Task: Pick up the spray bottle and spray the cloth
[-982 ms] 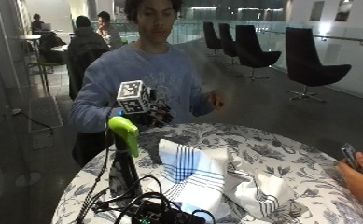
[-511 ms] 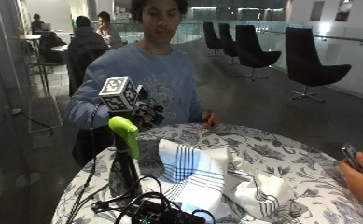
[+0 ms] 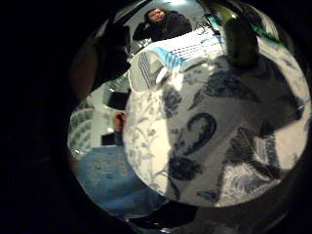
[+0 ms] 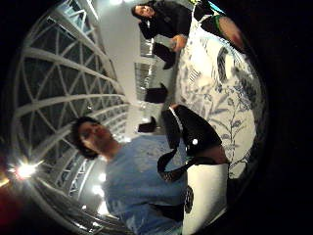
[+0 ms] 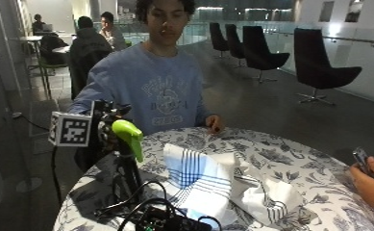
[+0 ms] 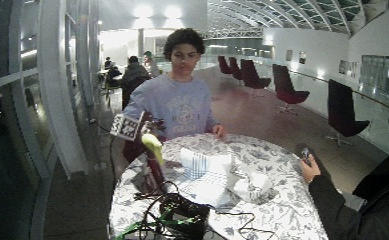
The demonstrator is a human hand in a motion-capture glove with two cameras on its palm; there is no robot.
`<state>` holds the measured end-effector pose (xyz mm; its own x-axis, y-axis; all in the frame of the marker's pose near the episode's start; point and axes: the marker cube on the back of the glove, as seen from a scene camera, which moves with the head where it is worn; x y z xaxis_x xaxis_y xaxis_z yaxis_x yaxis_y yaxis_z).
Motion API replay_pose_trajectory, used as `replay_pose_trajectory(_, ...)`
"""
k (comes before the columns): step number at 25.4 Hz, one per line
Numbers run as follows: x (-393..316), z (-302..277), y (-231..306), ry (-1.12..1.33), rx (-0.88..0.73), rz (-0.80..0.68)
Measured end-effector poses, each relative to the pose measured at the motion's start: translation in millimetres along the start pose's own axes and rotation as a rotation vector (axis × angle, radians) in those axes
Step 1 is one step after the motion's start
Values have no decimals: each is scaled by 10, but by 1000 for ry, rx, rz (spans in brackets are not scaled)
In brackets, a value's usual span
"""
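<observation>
1. At the surface's [image 5: 314,168] near edge the bottle [image 5: 128,159] stands upright, green trigger head on top, dark body below; likely light, rigid, slick plastic, best taken round the neck.
2. Right hand [image 5: 106,126] sits just beside the head; whether its grip is spread or pressed together, I cannot tell.
3. Cloth [image 5: 205,185] lies crumpled mid-surface; cables [image 5: 142,207] crowd the bottle's base.

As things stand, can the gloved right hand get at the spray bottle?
Probably yes. The gloved right hand is right behind the spray bottle, level with its green head, and nothing shows between them. Whether it already touches the bottle cannot be told. The cloth lies further along the table.
</observation>
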<state>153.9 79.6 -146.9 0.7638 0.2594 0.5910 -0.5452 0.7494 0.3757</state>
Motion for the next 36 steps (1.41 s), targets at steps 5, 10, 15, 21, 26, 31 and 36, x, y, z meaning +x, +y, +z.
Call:
replay_pose_trajectory(5,325,-344,-119,-130,146,54)
replay_pose_trajectory(10,560,-517,-296,-139,239,68)
replay_pose_trajectory(15,641,-520,-458,-143,274,61)
replay_pose_trajectory(21,680,-508,-799,-128,305,69)
replay_pose_trajectory(26,726,-461,-1156,-104,336,75)
replay_pose_trajectory(31,782,-396,-1342,-54,386,73)
replay_pose_trajectory(36,838,-391,-1413,21,431,95)
